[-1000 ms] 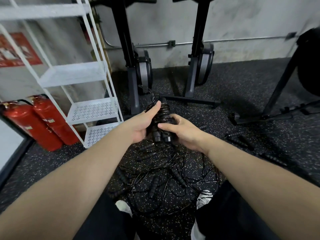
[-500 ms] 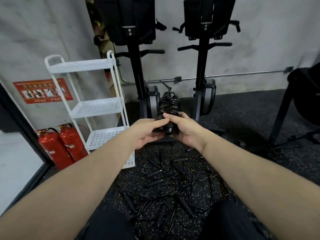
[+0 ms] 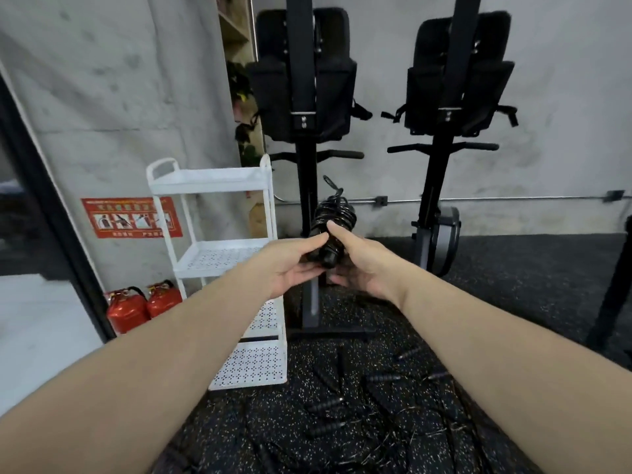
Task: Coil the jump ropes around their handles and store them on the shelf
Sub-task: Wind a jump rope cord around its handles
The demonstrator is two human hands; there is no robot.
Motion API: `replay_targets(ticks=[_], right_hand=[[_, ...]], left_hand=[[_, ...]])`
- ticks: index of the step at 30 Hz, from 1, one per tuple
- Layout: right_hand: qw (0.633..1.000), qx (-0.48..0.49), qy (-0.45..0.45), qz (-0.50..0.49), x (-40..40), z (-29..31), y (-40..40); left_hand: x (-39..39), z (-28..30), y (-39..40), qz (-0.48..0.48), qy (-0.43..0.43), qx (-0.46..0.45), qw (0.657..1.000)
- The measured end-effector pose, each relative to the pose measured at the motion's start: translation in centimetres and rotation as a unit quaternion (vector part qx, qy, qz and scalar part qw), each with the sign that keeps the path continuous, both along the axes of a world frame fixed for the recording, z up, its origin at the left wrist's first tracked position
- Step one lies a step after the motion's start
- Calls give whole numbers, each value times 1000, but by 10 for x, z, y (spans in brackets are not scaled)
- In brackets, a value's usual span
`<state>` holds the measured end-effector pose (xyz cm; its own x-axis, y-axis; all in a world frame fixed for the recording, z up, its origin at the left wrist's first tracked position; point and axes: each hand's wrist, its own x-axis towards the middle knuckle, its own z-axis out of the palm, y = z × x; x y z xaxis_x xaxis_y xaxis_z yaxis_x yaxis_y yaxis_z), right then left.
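Note:
I hold a coiled black jump rope upright in front of me, its cord wound around its two handles. My left hand grips the handles from the left, thumb on top. My right hand holds them from the right, fingers curled underneath. A loose cord end sticks up from the top of the coil. The white shelf stands just left of my hands, with several perforated tiers. A tangle of loose black jump ropes lies on the floor below.
Two black exercise machines stand upright against the wall behind the coil. Two red fire extinguishers sit on the floor left of the shelf. A dark frame stands at the right edge.
My view has risen and both hands have lifted the coiled rope up, from above the floor pile to the height of the shelf's middle tiers. The grip is unchanged.

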<state>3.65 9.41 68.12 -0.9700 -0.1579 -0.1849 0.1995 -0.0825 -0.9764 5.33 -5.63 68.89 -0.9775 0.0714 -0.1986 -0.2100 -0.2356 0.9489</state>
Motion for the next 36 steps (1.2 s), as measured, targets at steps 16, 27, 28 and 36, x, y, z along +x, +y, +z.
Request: replay_targets(ticks=[16, 27, 28, 36], right_hand=[[966, 186, 158, 85, -224, 42, -131], [885, 358, 292, 61, -306, 30, -170], [883, 360, 293, 68, -309, 27, -171], [880, 351, 311, 80, -324, 10, -171]], left_hand=[[-238, 57, -165, 220, 67, -17, 973], [-364, 62, -186, 259, 76, -276, 922], [-369, 60, -184, 261, 80, -297, 915], [-383, 45, -177, 243, 93, -521, 813]])
